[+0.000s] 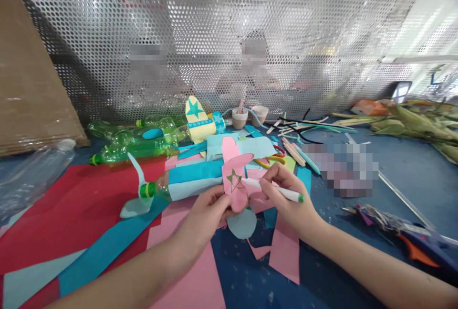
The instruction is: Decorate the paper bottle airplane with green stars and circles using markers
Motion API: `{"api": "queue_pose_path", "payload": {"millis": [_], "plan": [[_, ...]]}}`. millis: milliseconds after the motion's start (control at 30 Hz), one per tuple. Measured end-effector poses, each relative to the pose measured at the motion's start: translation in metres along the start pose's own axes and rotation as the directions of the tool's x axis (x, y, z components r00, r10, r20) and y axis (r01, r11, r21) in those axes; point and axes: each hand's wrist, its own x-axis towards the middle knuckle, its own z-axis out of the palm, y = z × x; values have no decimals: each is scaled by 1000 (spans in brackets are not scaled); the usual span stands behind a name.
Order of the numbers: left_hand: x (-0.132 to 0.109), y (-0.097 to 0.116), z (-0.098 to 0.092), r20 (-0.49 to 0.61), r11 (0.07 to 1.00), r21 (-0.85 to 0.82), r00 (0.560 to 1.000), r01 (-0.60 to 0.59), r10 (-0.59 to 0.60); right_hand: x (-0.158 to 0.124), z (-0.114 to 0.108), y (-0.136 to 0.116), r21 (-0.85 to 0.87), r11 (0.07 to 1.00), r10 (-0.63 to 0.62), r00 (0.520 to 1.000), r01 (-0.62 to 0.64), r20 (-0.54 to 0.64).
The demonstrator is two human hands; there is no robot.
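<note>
Left hand (210, 208) on round-ended pink paper (236, 195)

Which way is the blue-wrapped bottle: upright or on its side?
On its side: the bottle runs roughly level, green cap pointing left.

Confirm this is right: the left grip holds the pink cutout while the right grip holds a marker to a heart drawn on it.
Not quite: the head view shows a star, not a heart. The left grip holds the pink cutout while the right grip holds a marker to that star.
</note>
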Motion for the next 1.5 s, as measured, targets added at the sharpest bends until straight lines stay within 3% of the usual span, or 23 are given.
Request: {"api": "queue_pose_path", "payload": {"millis": [367,1500], "plan": [[1,0,0,19,1000,-20,1000,-9,10,-1,1,2,26,999,-20,998,19,53],[0,1,0,0,1000,3,1000,-12,12,0,1,-2,-10,1000,24,1000,-24,14]]}}
